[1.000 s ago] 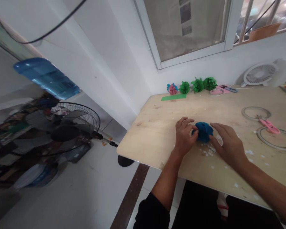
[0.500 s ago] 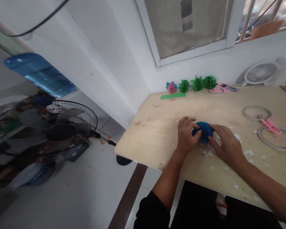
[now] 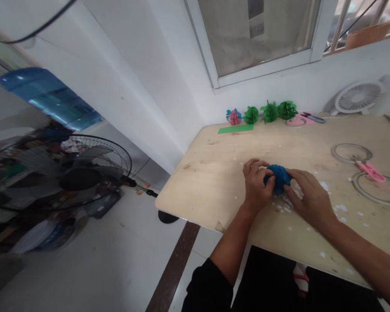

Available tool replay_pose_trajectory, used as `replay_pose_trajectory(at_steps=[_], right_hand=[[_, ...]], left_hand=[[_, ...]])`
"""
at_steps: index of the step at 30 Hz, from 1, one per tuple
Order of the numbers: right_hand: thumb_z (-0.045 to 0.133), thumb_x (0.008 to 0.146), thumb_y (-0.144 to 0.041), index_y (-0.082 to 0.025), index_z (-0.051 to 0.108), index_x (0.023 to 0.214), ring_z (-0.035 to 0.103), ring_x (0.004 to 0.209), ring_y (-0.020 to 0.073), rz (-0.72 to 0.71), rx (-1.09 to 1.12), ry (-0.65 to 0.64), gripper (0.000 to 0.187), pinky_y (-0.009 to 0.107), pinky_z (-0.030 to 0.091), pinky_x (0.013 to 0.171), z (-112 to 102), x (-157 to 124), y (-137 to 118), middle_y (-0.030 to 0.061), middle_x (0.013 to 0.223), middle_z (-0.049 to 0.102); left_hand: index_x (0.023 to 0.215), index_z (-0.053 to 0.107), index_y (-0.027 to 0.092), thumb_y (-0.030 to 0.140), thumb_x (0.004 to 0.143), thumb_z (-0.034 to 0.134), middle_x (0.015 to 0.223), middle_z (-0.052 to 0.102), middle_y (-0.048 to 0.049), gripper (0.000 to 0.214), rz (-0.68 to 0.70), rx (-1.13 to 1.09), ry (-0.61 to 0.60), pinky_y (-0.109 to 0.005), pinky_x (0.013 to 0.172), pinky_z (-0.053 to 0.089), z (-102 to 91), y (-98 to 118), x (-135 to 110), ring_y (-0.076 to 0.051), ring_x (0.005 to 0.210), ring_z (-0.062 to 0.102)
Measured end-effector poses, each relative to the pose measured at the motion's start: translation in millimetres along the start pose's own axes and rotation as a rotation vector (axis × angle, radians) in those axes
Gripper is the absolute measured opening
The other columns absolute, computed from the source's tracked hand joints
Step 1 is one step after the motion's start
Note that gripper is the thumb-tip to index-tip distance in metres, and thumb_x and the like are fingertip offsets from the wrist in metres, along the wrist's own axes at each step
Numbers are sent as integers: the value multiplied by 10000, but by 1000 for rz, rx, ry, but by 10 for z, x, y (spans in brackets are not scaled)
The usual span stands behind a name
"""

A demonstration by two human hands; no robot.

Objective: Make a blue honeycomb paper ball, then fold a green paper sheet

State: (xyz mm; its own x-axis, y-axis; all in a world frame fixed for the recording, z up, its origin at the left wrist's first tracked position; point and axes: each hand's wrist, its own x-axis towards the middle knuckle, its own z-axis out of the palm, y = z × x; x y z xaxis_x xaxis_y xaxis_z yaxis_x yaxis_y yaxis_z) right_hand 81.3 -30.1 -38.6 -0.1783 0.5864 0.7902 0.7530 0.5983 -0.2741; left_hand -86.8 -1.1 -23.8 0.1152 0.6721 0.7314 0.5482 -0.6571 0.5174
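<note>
A round blue paper ball (image 3: pixel 278 178) with folded, ruffled layers sits between my two hands above the wooden table (image 3: pixel 208 182). My left hand (image 3: pixel 257 184) pinches its left side with thumb and forefinger. On the opposite side, the thumb and fingers of my right hand (image 3: pixel 308 195) grip its edge. White paper scraps (image 3: pixel 283 208) lie scattered below the ball and around my right hand. Whether the ball touches the tabletop I cannot tell.
Along the wall stand a pink and blue paper ball (image 3: pixel 234 117) and several green ones (image 3: pixel 269 112), behind a green paper strip (image 3: pixel 235 129). Pink scissors (image 3: pixel 370 170) lie by metal rings (image 3: pixel 351 153) at right. A small white fan (image 3: pixel 357 97) stands at back right; a floor fan (image 3: pixel 94 173) is left.
My left fingers have shifted slightly on the blue paper ball, its thumb a little lower. The camera view has moved slightly. Both hands still hold the ball.
</note>
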Motion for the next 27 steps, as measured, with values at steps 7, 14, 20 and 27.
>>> replay_pose_trajectory(at_steps=[7, 14, 20, 27], right_hand=[[537, 947, -260, -185, 549, 1333, 647, 1047, 292, 58, 52, -47, 393, 460, 552, 893, -1, -14, 53, 146, 1138, 678], [520, 951, -309, -211, 567, 1326, 647, 1059, 290, 111, 77, -84, 390, 473, 543, 910, 17, -44, 110, 136, 1155, 676], [512, 965, -328, -175, 589, 1258, 657, 986, 272, 172, 102, -94, 340, 428, 547, 859, -14, -21, 69, 136, 1098, 676], [513, 948, -369, -209, 608, 1230, 666, 916, 263, 257, 125, -107, 338, 390, 559, 741, -50, 7, 22, 117, 1083, 676]], left_hand=[[906, 657, 199, 179, 864, 642, 1122, 681, -85, 49, -75, 45, -13, -508, 1084, 426, -7, 5, -32, -267, 1233, 506], [959, 698, 214, 120, 812, 675, 1161, 687, -82, 176, -156, -39, -91, -493, 1039, 482, -105, -15, -55, -253, 1200, 574], [1023, 674, 186, 76, 831, 590, 1125, 689, -89, 237, -302, -260, -12, -421, 982, 521, -104, -8, -116, -207, 1108, 638], [970, 667, 199, 237, 795, 764, 1089, 672, -87, 204, -187, -46, 36, -476, 1015, 496, -130, 60, -200, -252, 1129, 598]])
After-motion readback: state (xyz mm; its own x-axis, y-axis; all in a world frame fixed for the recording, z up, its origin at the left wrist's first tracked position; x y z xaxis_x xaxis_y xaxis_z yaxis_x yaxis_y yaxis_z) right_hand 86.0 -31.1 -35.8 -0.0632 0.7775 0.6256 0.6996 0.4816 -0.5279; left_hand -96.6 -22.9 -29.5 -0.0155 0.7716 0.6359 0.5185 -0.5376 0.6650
